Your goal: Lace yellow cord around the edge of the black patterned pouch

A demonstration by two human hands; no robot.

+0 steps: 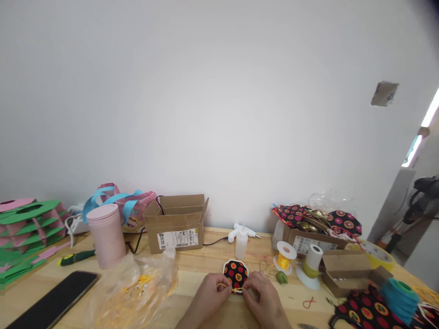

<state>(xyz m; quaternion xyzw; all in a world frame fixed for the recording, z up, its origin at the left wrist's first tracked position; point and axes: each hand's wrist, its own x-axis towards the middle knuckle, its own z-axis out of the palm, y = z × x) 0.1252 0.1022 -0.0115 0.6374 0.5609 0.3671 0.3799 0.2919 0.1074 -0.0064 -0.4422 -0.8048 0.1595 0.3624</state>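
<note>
My left hand (208,292) and my right hand (261,294) meet at the near edge of the wooden table (192,267). Both pinch a thin yellow cord (223,286) at the lower edge of a small black fabric pouch (236,273) printed with red and yellow circles. The pouch lies flat on the table just beyond my fingertips. The fingers of both hands are curled closed around the cord.
A clear bag of yellow cords (137,288), a pink cup (106,235), a phone (56,299) and a cardboard box (176,224) lie left. Right are a glue bottle (241,242), thread spools (284,258), a teal spool (399,297) and patterned fabric pieces (363,308).
</note>
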